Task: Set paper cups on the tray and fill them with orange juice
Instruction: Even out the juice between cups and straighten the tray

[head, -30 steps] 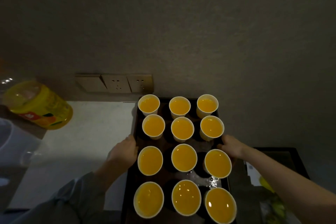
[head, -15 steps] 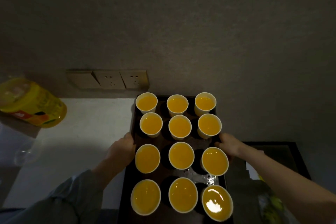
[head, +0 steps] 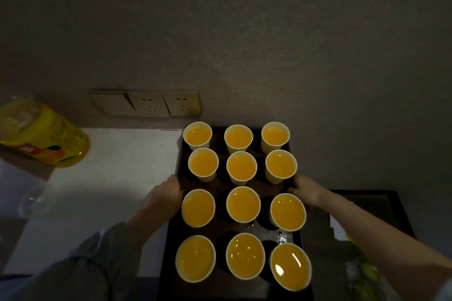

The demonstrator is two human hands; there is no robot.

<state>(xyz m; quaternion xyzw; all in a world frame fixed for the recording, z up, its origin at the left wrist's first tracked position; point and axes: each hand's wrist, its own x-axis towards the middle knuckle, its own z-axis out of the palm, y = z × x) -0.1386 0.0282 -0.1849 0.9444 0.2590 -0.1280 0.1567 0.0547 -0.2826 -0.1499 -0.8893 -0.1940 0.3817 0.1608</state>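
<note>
Twelve cups (head: 241, 169) filled; the task looks done.
Left hand (head: 163, 195) and right hand (head: 307, 189) have fingers clamped on the tray (head: 172, 234) edges.

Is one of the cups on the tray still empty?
No, all twelve paper cups on the dark tray hold orange juice, in four rows of three.

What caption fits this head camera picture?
Both hands hold a dark tray of twelve juice-filled paper cups.

Twelve filled cups (head: 241, 167), one tray (head: 173, 230)
</note>
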